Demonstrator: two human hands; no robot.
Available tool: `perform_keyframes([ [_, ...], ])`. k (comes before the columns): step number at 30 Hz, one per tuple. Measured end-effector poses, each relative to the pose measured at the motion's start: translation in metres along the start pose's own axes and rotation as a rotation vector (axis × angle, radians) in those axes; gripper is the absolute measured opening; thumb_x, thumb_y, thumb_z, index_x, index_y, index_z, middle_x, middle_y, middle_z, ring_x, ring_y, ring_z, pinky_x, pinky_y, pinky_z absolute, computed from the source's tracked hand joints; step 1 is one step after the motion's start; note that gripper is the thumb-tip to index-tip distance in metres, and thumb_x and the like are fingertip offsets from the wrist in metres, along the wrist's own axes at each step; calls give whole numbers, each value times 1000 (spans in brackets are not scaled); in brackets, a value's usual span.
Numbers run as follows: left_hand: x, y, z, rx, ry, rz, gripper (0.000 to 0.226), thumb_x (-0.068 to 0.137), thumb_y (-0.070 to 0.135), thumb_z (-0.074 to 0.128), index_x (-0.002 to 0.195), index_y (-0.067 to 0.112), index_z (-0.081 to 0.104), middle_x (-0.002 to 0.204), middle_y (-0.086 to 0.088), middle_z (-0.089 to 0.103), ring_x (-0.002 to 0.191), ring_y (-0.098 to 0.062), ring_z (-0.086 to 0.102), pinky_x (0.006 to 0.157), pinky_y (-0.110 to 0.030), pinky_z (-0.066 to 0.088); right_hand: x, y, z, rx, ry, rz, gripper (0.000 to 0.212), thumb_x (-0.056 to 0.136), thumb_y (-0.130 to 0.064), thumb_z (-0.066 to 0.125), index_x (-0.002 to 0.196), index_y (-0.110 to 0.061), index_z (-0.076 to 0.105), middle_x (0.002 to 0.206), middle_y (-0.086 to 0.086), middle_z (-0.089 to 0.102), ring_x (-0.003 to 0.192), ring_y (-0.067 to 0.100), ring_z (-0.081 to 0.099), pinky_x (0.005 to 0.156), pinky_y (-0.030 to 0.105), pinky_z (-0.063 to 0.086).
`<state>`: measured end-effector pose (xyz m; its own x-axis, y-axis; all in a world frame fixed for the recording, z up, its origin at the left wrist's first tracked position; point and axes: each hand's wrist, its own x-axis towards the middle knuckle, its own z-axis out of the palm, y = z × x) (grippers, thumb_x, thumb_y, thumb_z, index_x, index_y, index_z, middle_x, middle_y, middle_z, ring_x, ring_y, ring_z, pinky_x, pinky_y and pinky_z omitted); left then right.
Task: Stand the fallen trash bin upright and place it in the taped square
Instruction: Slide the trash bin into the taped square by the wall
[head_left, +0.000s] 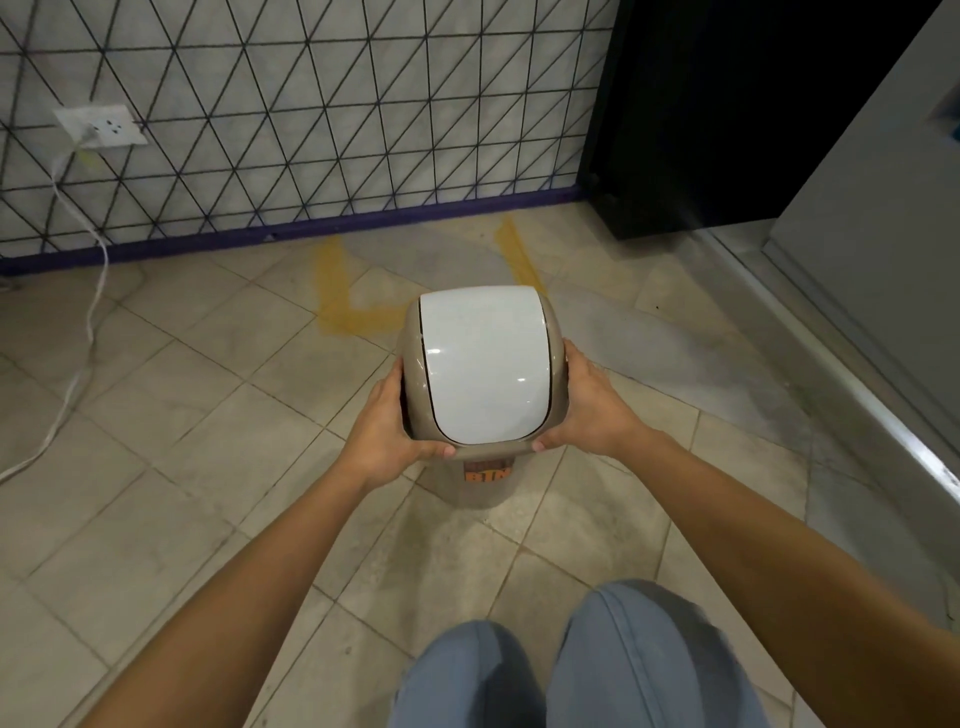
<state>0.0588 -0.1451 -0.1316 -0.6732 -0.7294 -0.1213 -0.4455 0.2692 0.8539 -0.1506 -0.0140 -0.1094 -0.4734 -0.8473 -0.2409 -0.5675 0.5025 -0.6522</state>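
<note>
Left hand (387, 431), right hand (587, 410) clamped sides of upright beige plastic bin with white swing lid (480, 369) — short of yellow taped square (358, 312). Risk: thumbs tipping lid, grip slipping.

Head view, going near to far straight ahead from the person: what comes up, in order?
Knees in blue trousers → trash bin, upright, gripped by left hand and right hand → yellow taped square, partly hidden behind the bin → purple baseboard strip → triangle-patterned wall.
</note>
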Motion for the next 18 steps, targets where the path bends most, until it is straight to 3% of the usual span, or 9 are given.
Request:
perform_keyframes([
  [6, 28, 4, 3, -67, 35, -23, 124, 46, 18, 92, 147, 25, 21, 143, 2, 41, 130, -19, 40, 103, -45, 42, 33, 0, -14, 43, -11, -22, 130, 39, -18, 93, 146, -24, 18, 140, 1, 45, 132, 25, 38, 108, 44, 36],
  [18, 81, 5, -10, -64, 59, -153, 129, 45, 18, 92, 148, 30, 15, 144, 0, 38, 131, -21, 40, 103, -48, 42, 98, -12, -20, 57, -68, -11, 134, 42, -11, 91, 149, -20, 10, 142, 7, 43, 134, 27, 35, 109, 45, 36],
])
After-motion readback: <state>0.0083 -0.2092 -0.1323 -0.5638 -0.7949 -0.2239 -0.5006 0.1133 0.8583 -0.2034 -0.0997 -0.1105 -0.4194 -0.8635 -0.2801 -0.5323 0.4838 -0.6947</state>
